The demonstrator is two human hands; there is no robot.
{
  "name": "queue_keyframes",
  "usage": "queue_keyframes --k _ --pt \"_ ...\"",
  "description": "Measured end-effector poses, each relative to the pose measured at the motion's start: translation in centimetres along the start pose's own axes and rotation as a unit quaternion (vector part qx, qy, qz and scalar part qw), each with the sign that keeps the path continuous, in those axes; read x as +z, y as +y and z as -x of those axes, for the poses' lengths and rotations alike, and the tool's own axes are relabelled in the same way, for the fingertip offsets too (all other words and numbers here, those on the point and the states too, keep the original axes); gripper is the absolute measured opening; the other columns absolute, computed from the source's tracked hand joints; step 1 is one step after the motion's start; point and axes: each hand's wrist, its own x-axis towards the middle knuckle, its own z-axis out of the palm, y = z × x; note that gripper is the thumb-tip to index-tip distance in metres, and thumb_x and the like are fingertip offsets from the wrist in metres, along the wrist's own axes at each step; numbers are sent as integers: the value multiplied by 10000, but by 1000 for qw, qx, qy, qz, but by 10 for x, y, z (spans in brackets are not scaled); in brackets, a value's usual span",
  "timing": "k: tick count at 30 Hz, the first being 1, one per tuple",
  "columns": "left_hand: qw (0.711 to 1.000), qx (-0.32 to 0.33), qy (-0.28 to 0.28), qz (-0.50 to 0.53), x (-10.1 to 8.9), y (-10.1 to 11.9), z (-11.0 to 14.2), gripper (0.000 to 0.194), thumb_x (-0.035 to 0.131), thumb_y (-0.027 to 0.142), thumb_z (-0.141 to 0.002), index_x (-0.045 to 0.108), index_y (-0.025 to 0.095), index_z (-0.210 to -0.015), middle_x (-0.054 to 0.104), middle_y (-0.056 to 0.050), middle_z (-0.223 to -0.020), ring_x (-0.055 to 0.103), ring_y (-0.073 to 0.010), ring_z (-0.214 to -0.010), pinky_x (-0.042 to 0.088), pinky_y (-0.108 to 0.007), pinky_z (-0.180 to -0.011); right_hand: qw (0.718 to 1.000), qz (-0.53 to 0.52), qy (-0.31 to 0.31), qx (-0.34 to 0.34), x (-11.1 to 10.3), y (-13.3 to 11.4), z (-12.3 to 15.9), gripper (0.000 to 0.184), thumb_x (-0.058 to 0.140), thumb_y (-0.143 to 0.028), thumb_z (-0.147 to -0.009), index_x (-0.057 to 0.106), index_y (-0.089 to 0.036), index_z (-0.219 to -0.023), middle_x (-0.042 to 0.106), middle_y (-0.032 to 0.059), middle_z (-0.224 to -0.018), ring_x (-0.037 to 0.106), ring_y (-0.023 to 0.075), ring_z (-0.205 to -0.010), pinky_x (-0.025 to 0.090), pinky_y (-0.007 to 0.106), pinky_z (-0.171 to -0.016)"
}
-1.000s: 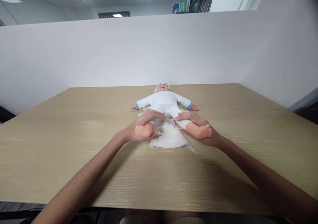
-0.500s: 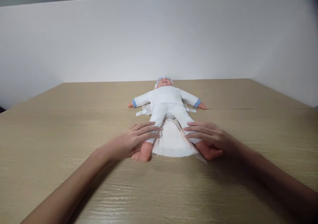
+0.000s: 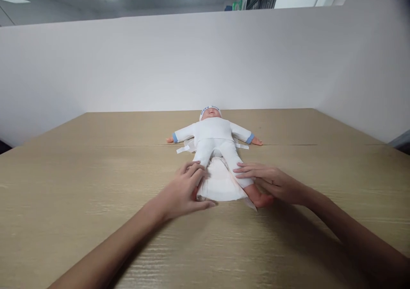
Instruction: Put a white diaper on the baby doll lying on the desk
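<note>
A baby doll (image 3: 213, 129) in white clothes with blue cuffs lies on its back, head away from me, arms spread. Under its hips and between its legs a white diaper (image 3: 221, 186) is unfolded, its front part toward me and its side tabs sticking out at the waist. My left hand (image 3: 184, 188) covers the doll's lower leg on the left, fingers bent over it; the thumb stands apart near the diaper's front edge. Flat on the other leg rest the fingers of my right hand (image 3: 270, 181), just above the bare foot (image 3: 261, 199).
The wooden table (image 3: 96, 165) has a seam running across it beside the doll's hands. A white partition (image 3: 205, 62) rises behind the table and along its sides. A dark object (image 3: 402, 143) shows at the far right edge.
Both doll legs have come down from a raised position to the table. My left hand has since shifted toward the diaper's front edge; my right hand stays on the other leg.
</note>
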Motion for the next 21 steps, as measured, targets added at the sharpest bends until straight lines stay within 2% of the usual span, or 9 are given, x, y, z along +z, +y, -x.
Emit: queue_keyframes --k 1,3,6,8,10,13,16,19,21 --pt "1000 -13 8 -16 5 3 -1 552 836 561 -885 604 221 -1254 628 -121 -1436 465 -388 -1431 487 -579 -1191 1000 16 6 18 3 -9 0 412 465 -380 -1156 658 -315 -1514 637 44 -1550 561 276 -1495 484 504 -1273" --pt "998 -31 10 -49 12 6 -1 356 783 364 -931 601 208 -1193 620 -128 -1427 478 -380 -1404 488 -577 -1171 996 75 17 44 14 -25 -1 524 588 -499 -1106 574 -279 -1582 614 100 -1562 541 335 -1492 504 548 -1226" --pt "997 -39 14 -63 13 7 -1 203 667 204 -964 618 214 -1161 632 -111 -1407 465 -373 -1413 474 -574 -1160 982 183 43 31 36 -38 -5 649 659 -566 -1053 553 -205 -1582 601 179 -1528 562 403 -1411 527 597 -1133" --pt "998 -44 28 -40 8 7 -2 124 606 229 -1021 637 222 -1142 674 -87 -1341 498 -350 -1361 476 -554 -1137 971 226 69 21 46 -37 -11 505 596 -467 -1093 610 -192 -1516 635 186 -1447 607 386 -1305 538 574 -1072" --pt "997 -57 45 0 0 7 -5 161 532 304 -1087 669 229 -1123 721 -68 -1231 550 -323 -1262 489 -521 -1094 970 226 81 26 46 -31 -19 350 491 -326 -1123 686 -210 -1390 683 155 -1319 639 337 -1181 544 511 -1004" --pt "991 -78 85 72 -16 0 -23 313 498 452 -1115 718 245 -1198 748 -63 -1199 609 -296 -1187 488 -488 -1085 980 154 118 47 29 -18 -37 299 438 -294 -1131 725 -208 -1132 699 111 -1112 648 274 -1005 536 415 -894" --pt "978 -84 153 115 -29 -19 -60 403 564 512 -1070 700 243 -1338 704 -75 -1387 586 -298 -1317 429 -467 -1181 973 72 207 72 4 -3 -67 289 525 -407 -1108 719 -197 -1064 673 108 -1144 645 271 -1073 513 412 -1003" --pt "958 -125 175 192 -32 -50 -109 394 586 511 -1032 718 192 -1222 706 -108 -1373 589 -325 -1324 414 -460 -1194 944 -83 265 180 -13 18 -106 236 654 -405 -1028 749 -208 -1115 668 97 -1324 587 298 -1310 380 436 -1243" --pt "914 -184 162 322 -26 -74 -139 385 634 505 -995 697 188 -1203 736 -105 -1297 639 -315 -1255 458 -430 -1146 904 -204 257 274 -16 37 -133 229 664 -368 -1012 750 -214 -1158 697 84 -1358 592 297 -1343 368 455 -1281"
